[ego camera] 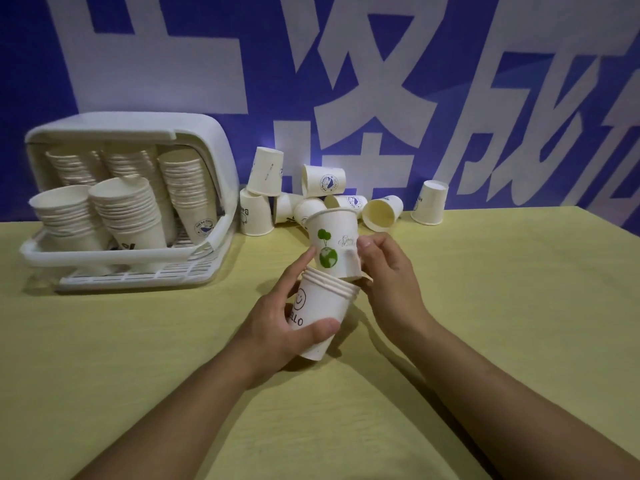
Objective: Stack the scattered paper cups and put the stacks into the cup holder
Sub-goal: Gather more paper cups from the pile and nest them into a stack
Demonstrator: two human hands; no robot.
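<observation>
Stacks of paper cups (128, 209) fill the cup holder (194, 133).

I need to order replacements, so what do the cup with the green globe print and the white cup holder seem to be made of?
The green globe cup looks like matte off-white paper: a rolled rim, and its thin wall dents under the right hand. The cup holder looks like moulded white plastic with a smooth, slightly glossy finish, rounded corners and a slotted tray; probably rigid, though that cannot be confirmed.

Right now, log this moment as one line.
left hand holds cup stack | right hand nesting green-print cup | cup holder part-filled
</observation>
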